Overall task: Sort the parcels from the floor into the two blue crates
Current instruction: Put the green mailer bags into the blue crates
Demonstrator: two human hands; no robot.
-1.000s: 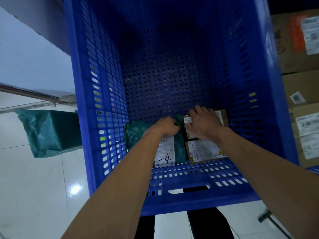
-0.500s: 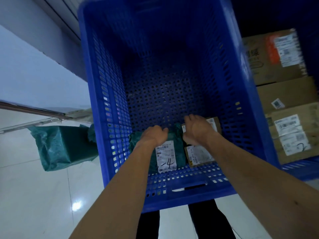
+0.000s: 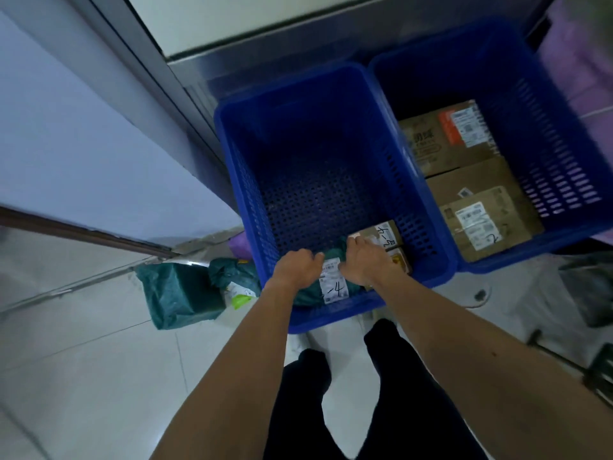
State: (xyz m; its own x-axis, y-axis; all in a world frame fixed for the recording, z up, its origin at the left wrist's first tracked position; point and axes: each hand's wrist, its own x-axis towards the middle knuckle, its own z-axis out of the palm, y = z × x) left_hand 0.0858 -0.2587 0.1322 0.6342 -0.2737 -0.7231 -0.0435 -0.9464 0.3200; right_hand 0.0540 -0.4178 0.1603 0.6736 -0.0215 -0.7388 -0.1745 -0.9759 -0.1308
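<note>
Arms reach down into the left crate [image 3: 232,161], both grips at its near wall. Left grip [image 3: 300,268] curls its fingers over the edge of a green parcel [image 3: 308,295] that lies on the crate bottom against the near wall. Its white label [image 3: 334,287], marked "-4", shows between the two grips. Right grip [image 3: 366,260] is bent narrow, fingers tucked down where the green parcel meets two small brown boxes [image 3: 384,235]; whether it holds the parcel or a box I cannot tell. The boxes sit just right of that grip, in the crate's near right corner. Right crate [image 3: 580,154] stands against the left one, well right of the grips, with cardboard cartons [image 3: 481,194] in it. Left of the left grip, outside the crate, two more green parcels [image 3: 179,293] lie on the floor [image 3: 83,360]. Black trousers [image 3: 391,376] show below the arms.
</note>
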